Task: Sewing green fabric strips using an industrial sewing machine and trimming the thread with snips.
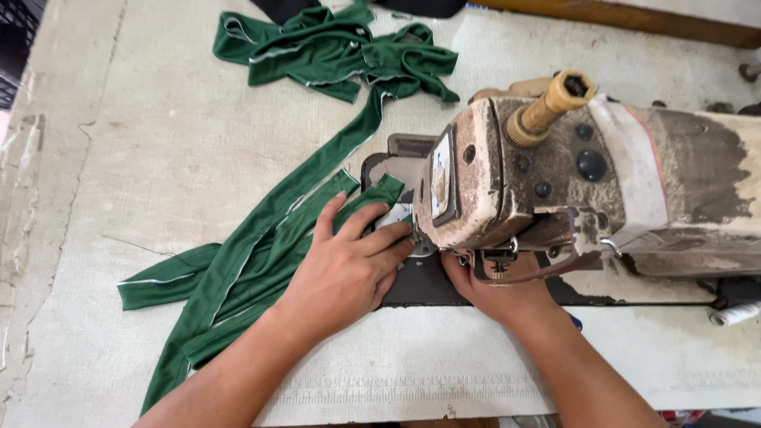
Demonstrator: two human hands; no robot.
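My left hand (349, 265) lies flat with fingers spread on a long green fabric strip (238, 261) with white edging, pressing it down beside the needle area. My right hand (495, 293) reaches under the head of a worn, cream-coloured sewing machine (571, 182); its fingers are hidden by the machine, so I cannot tell what they touch. The fabric strip runs from the near left across the dark machine bed (412, 289) and up to a bunched green heap (341, 51) at the far side of the table.
The worktable (158, 143) has a pale, cracked cloth-like covering. A white thread spool (733, 315) lies at the right edge. A dark crate (16, 40) sits at the far left corner, and a wooden edge (634, 20) runs along the back.
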